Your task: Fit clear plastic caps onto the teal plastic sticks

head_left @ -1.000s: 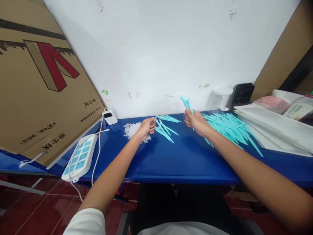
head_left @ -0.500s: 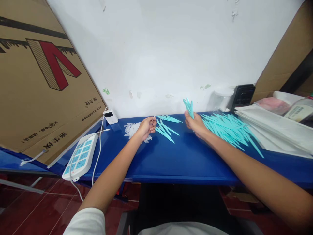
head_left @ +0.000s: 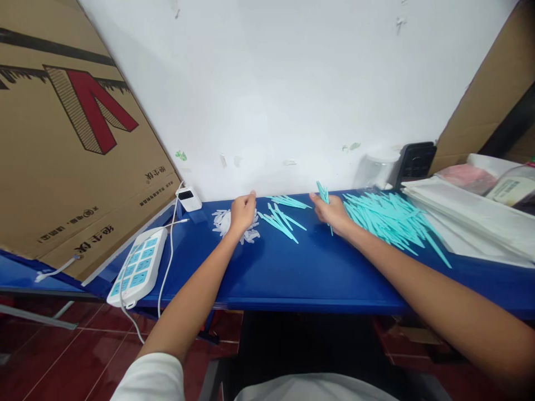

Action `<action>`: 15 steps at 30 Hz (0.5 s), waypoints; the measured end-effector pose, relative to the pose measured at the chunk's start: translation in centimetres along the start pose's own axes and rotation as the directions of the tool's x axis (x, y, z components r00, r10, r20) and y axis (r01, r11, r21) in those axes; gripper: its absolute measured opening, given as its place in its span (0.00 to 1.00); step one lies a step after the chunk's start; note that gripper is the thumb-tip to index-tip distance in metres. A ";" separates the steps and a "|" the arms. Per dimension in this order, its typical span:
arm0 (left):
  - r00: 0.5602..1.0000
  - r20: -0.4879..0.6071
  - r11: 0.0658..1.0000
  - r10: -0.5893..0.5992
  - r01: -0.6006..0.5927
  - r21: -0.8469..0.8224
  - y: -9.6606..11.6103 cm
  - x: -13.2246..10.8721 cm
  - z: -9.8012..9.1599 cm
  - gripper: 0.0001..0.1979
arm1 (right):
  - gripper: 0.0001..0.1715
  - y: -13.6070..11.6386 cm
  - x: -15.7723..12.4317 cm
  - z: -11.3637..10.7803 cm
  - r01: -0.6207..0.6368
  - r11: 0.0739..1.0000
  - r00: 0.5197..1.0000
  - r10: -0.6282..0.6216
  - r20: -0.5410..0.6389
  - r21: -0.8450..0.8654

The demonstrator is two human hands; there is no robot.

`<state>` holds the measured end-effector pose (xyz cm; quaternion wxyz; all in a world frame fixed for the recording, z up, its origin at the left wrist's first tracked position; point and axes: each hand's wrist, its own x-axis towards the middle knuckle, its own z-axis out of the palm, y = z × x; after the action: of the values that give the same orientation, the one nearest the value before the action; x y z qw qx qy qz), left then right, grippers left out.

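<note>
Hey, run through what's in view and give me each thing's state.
Held turquoise sticks: bunched, roughly upright
Right hand: closed around them
Left hand: grip hidden
Pale pieces: loosely piled, partly hidden
Middle turquoise sticks: two loose groups
Large turquoise heap: jumbled
Power strip: lying on the table
White device: screen dark

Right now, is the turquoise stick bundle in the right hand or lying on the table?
In the right hand: the turquoise stick bundle shows its ends above and below the grip.
</note>
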<state>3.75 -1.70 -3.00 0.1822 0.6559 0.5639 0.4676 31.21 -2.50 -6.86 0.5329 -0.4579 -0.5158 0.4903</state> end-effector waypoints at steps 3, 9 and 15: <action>0.987 -0.104 0.872 0.124 -0.059 0.485 -0.6 0.5 -1.5 0.21 | 0.31 -1.4 0.6 -1.8 0.111 0.885 0.979 -0.175 -0.102 -0.452; 0.989 0.092 0.595 -0.117 -0.005 0.803 -1.9 1.1 -2.6 0.17 | 0.23 -4.4 1.0 -8.4 -0.296 0.179 0.948 -0.067 -0.312 -0.938; 0.974 0.161 0.562 -0.157 -0.046 0.826 -2.3 1.0 -2.2 0.17 | 0.27 -6.3 -0.3 -11.5 -0.523 0.038 0.852 0.036 -0.522 -0.852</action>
<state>0.54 -0.71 -3.25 -0.0704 0.6932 0.7138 0.0700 43.06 -3.19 -1.16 0.0638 -0.8660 -0.4954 0.0220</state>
